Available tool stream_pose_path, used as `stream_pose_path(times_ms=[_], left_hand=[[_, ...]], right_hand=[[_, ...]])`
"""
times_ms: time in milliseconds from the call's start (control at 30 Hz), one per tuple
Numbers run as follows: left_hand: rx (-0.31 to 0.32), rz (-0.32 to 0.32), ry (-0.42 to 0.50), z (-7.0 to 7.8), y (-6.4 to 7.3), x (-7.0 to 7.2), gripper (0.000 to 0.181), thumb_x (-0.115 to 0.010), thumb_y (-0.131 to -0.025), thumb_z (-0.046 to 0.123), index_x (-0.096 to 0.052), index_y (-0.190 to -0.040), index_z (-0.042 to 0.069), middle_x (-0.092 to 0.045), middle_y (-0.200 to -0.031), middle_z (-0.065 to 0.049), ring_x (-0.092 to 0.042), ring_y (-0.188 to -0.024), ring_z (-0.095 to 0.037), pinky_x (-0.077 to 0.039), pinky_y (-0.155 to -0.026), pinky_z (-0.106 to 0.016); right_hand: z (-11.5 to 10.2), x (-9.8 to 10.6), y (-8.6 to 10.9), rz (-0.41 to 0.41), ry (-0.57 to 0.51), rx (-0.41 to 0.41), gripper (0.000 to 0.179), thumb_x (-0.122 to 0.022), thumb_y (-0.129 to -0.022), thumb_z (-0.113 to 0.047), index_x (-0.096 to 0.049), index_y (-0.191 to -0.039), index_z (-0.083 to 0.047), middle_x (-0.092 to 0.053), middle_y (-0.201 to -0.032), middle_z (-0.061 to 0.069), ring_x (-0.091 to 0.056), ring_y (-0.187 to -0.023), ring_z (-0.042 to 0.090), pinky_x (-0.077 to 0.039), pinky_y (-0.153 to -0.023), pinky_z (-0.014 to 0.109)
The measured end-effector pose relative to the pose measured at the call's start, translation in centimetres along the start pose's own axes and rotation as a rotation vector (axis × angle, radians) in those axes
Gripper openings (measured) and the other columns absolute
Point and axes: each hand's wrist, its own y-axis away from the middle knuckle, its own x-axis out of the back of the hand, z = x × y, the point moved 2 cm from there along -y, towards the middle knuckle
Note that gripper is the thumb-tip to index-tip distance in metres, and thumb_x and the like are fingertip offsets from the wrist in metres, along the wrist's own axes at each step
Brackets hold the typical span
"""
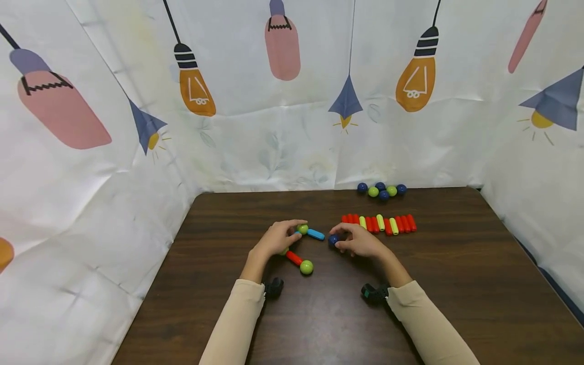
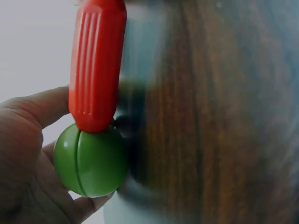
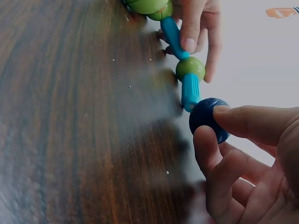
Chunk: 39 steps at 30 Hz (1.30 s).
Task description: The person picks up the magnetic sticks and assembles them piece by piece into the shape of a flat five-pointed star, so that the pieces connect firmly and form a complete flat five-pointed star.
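My left hand (image 1: 272, 239) grips a short magnetic-looking chain of plastic rods and balls, its fingertips at a blue rod (image 3: 172, 37) and the green ball (image 3: 190, 69) beside it. A second blue rod (image 1: 316, 234) sticks out to the right from that ball. Toward me, a red rod (image 1: 294, 258) runs to a green ball (image 1: 306, 267) at the chain's other end. My right hand (image 1: 360, 241) pinches a dark blue ball (image 3: 205, 117) between thumb and fingers. That ball is right at the free tip of the second blue rod in the right wrist view.
Behind my right hand lies a row of red rods (image 1: 405, 223) with a few yellow rods (image 1: 380, 222) among them. Several dark blue balls (image 1: 401, 189) and green balls (image 1: 373, 192) sit at the table's back edge, near a patterned cloth (image 1: 292, 147).
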Motion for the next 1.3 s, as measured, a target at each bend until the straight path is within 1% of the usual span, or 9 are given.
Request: stream_pose_path(times_ms=[100,233,400,500,700,867,1067,1167,1300], left_hand=[[0.011,0.032,0.056,-0.3,0.2,-0.1,0.043,-0.066,-0.101,0.023,-0.060,-0.144,0.025,-0.065,-0.089,0.001,-0.057,-0.076,-0.015,-0.047,-0.071,-0.032],[0.037,0.070,0.117,-0.5,0.9,-0.1,0.040,-0.068,-0.100,0.021,-0.064,-0.140,0.021,-0.068,-0.089,0.002,-0.059,-0.073,-0.013,-0.049,-0.069,-0.032],[0.058,0.093,0.138,-0.5,1.7,-0.1,0.039,-0.069,-0.099,0.021,-0.065,-0.137,0.017,-0.071,-0.091,0.001,-0.061,-0.072,-0.011,-0.051,-0.069,-0.031],[0.068,0.100,0.148,-0.5,2.1,-0.1,0.038,-0.070,-0.099,0.021,-0.066,-0.136,0.016,-0.071,-0.091,0.000,-0.061,-0.071,-0.012,-0.051,-0.069,-0.031],[0.070,0.077,0.147,-0.4,2.5,0.0,0.037,-0.070,-0.099,0.018,-0.066,-0.135,0.017,-0.070,-0.091,0.001,-0.062,-0.072,-0.012,-0.052,-0.069,-0.031],[0.066,0.069,0.138,-0.2,2.6,0.1,0.036,-0.068,-0.099,0.016,-0.066,-0.135,0.016,-0.071,-0.093,0.000,-0.062,-0.072,-0.012,-0.052,-0.068,-0.031],[0.077,0.064,0.142,0.0,2.6,0.1,0.036,-0.068,-0.099,0.016,-0.066,-0.135,0.016,-0.070,-0.093,-0.001,-0.062,-0.072,-0.013,-0.052,-0.067,-0.031],[0.074,0.073,0.126,0.1,2.6,0.1,0.035,-0.069,-0.099,0.017,-0.066,-0.133,0.016,-0.069,-0.095,-0.001,-0.061,-0.076,-0.013,-0.051,-0.070,-0.033],[0.073,0.095,0.093,0.0,2.6,0.0,0.030,-0.070,-0.099,0.021,-0.068,-0.128,0.019,-0.068,-0.097,0.000,-0.059,-0.082,-0.013,-0.050,-0.074,-0.034]], right_hand=[[0.0,-0.1,-0.1,-0.001,0.004,-0.002,0.030,-0.069,-0.097,-0.010,-0.065,-0.127,-0.012,-0.064,-0.121,0.014,-0.062,-0.069,0.021,-0.054,-0.058,0.035],[-0.1,-0.1,-0.4,0.002,0.012,-0.006,0.030,-0.069,-0.097,-0.010,-0.065,-0.127,-0.013,-0.064,-0.123,0.014,-0.062,-0.069,0.021,-0.053,-0.057,0.034],[0.0,-0.3,-0.8,0.013,0.024,0.003,0.031,-0.068,-0.097,-0.008,-0.064,-0.127,-0.011,-0.064,-0.122,0.015,-0.062,-0.068,0.019,-0.052,-0.056,0.033],[-0.1,-0.6,-1.0,0.022,0.025,0.012,0.031,-0.068,-0.097,-0.007,-0.065,-0.127,-0.010,-0.065,-0.121,0.015,-0.061,-0.066,0.019,-0.052,-0.055,0.032],[-0.6,-1.3,-1.5,0.042,0.032,0.005,0.029,-0.070,-0.095,-0.008,-0.066,-0.124,-0.012,-0.066,-0.120,0.014,-0.062,-0.067,0.018,-0.052,-0.056,0.032],[-1.0,-2.0,-1.5,0.029,0.025,-0.003,0.030,-0.071,-0.095,-0.008,-0.066,-0.125,-0.013,-0.066,-0.122,0.014,-0.062,-0.067,0.018,-0.053,-0.057,0.033],[-1.0,-2.1,-1.4,0.030,0.033,-0.011,0.031,-0.071,-0.095,-0.009,-0.065,-0.126,-0.011,-0.066,-0.120,0.014,-0.062,-0.066,0.017,-0.054,-0.059,0.033],[-0.8,-2.0,-1.3,0.039,0.047,-0.023,0.029,-0.071,-0.096,-0.011,-0.065,-0.124,-0.011,-0.066,-0.114,0.012,-0.061,-0.065,0.017,-0.055,-0.060,0.032],[-0.7,-1.9,-1.1,0.047,0.052,-0.039,0.025,-0.070,-0.097,-0.013,-0.065,-0.121,-0.011,-0.064,-0.100,0.008,-0.059,-0.064,0.018,-0.054,-0.060,0.032]])
